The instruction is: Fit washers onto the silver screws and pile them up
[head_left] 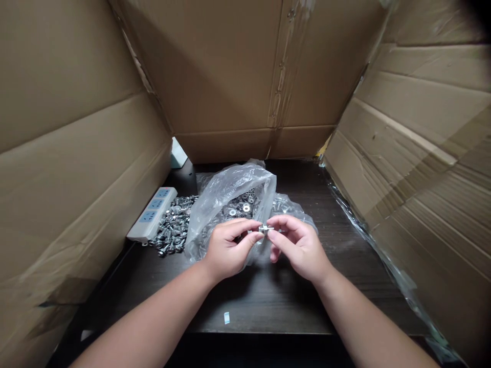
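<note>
A small silvery bolt (265, 229), with what looks like a nut or washers on it, lies level between my two hands. My left hand (231, 249) pinches its left end between thumb and forefinger. From the other side, the thumb and forefinger of my right hand (302, 249) close on the right end, the remaining fingers curled below. Just behind the hands gapes a clear plastic bag (233, 181) with loose washers (246, 208) and small dark hardware inside. The fingertips cover parts of the bolt.
A heap of bolts (174, 230) lies left of the bag, against a white power strip (153, 212). Another plastic bag (286, 204) of metal parts is at right. Cardboard walls (230, 76) enclose the dark table (345, 266). A paper scrap (226, 318) lies near the front edge.
</note>
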A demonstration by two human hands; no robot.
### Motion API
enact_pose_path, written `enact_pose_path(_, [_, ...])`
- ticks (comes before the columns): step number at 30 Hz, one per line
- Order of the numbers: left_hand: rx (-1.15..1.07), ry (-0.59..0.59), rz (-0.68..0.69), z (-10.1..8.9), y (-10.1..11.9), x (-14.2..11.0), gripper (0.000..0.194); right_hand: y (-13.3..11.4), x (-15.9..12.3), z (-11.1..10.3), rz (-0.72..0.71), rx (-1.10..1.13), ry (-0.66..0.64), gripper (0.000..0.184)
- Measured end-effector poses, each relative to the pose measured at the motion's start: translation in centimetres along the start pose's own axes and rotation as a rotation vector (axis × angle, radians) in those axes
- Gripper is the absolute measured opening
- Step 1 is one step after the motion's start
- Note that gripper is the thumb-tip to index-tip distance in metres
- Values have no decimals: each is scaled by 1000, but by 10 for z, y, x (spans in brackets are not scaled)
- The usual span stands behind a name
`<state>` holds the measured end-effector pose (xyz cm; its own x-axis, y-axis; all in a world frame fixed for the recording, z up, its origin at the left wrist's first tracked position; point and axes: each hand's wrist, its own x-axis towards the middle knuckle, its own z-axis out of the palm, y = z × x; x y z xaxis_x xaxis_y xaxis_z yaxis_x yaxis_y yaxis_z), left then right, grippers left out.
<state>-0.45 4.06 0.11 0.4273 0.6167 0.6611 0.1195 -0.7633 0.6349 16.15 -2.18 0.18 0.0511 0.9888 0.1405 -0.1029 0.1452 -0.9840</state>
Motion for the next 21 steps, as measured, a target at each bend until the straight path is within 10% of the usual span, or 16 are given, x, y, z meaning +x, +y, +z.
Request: enact_pose_path(21, [-26, -106, 179, -1, -2, 0, 17, 4, 3, -1, 199, 4, -159, 40])
